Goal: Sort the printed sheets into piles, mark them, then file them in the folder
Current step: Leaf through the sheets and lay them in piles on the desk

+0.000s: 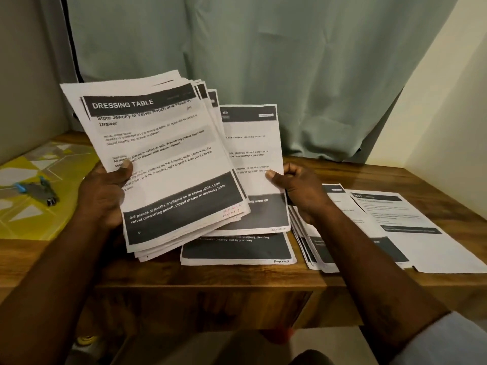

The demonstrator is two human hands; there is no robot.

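bare wooden table point(329, 164) behind piles point(369, 227), curtain point(263, 61) closing rear

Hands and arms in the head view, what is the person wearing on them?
Both forearms are bare. The left hand and right hand show no gloves, rings or watch. A pale fabric sleeve covers the right arm near the elbow; no sleeve shows on the left.
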